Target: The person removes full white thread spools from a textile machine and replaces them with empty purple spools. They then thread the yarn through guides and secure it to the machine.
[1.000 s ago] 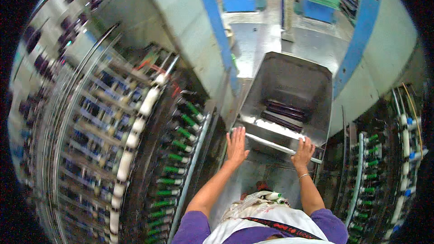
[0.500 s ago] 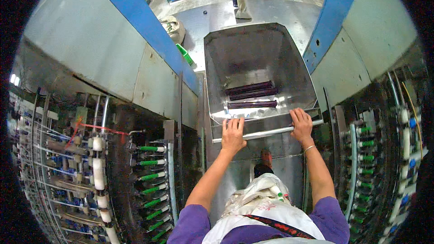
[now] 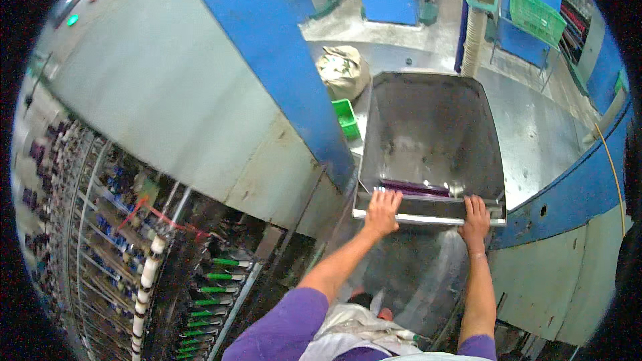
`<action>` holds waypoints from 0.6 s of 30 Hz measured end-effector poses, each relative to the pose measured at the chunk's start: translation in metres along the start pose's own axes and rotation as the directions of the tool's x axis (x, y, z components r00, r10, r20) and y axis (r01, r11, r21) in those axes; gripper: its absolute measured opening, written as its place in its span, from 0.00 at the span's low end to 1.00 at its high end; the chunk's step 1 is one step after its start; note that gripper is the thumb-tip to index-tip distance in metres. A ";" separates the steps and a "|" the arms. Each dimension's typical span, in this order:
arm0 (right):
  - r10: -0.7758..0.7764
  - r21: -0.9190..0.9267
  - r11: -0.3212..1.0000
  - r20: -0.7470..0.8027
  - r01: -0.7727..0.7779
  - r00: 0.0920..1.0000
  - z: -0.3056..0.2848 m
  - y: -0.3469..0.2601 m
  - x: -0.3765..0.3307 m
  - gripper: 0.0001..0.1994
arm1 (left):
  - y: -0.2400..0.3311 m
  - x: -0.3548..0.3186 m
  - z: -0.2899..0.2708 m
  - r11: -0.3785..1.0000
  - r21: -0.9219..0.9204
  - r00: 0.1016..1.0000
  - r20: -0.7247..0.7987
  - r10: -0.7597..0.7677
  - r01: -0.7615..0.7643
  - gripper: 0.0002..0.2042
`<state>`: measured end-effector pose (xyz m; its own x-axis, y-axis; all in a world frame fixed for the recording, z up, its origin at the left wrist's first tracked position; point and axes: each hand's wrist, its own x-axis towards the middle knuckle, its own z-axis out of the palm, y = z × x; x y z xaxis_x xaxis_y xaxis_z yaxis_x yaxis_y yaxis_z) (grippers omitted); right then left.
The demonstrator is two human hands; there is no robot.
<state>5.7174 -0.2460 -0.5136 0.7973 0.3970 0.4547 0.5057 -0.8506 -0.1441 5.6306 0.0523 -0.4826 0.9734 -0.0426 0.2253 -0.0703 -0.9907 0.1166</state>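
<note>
A deep grey metal bin cart (image 3: 435,127) stands in front of me, its near rim toward my body. My left hand (image 3: 383,211) is curled over the left part of that rim, its fingertips at the inside. Near the rim's right end, my right hand (image 3: 475,219) grips in the same way, with its thumb side hard to make out. Dark purple tubes (image 3: 418,189) lie at the bottom of the cart on the near side, partly hidden by the rim and my left fingers.
Grey and blue machine panels (image 3: 200,87) flank the left, with a row of green-tipped spindles (image 3: 217,289) below. A cloth sack (image 3: 343,72) and a green bin (image 3: 346,118) stand beyond. A light green crate (image 3: 537,15) and a ribbed hose (image 3: 473,40) are at the far right.
The cart has moved forward out of the gap between the machines, both hands still on its near side. My view has swung, and the tubes are now more hidden behind the rim.
</note>
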 end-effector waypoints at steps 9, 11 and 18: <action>-0.021 0.041 0.999 -0.018 0.022 1.000 0.089 0.048 0.159 0.34 | -0.067 0.163 0.050 0.998 -0.059 0.999 0.019 -0.037 0.038 0.42; -0.002 0.030 1.000 0.016 0.001 1.000 0.112 0.057 0.195 0.35 | -0.086 0.201 0.059 0.994 -0.091 0.997 0.062 -0.053 0.058 0.42; 0.012 -0.026 1.000 0.110 -0.009 0.994 0.163 0.089 0.296 0.42 | -0.118 0.305 0.084 0.994 -0.072 0.993 0.100 -0.069 0.076 0.43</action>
<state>6.0522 -0.1483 -0.5347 0.8346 0.4227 0.3532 0.4900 -0.8627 -0.1252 5.9539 0.1458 -0.5087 0.9929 0.0128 0.1185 -0.0116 -0.9791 0.2031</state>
